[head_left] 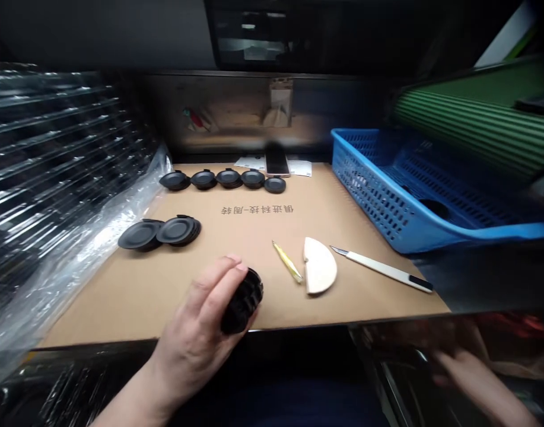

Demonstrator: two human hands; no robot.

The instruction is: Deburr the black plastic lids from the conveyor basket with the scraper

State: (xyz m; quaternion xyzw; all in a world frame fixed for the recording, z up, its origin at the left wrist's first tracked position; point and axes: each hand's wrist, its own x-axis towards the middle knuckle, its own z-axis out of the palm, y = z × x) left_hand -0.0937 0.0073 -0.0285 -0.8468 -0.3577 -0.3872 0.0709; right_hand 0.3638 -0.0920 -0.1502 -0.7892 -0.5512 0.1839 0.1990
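My left hand (204,311) is wrapped around a black round part (241,303) with a ridged or hollow face, perhaps several stacked caps. It is tilted over the front edge of a cardboard sheet (245,237). My right hand (465,373) is low at the right, below the work surface, in a dark area; motion smears its fingers and what it touches is hidden. Left of centre lie two piles of flat black round caps (179,230). Farther back, a row of similar caps (228,178) runs across the cardboard.
A yellow pointed tool (288,261), a pale half-disc (320,267) and a white-handled craft knife (382,270) lie at centre right. A blue basket (374,201) stands on the right. Clear plastic wrap (98,243) lines the left side; a phone (277,161) rests at the back.
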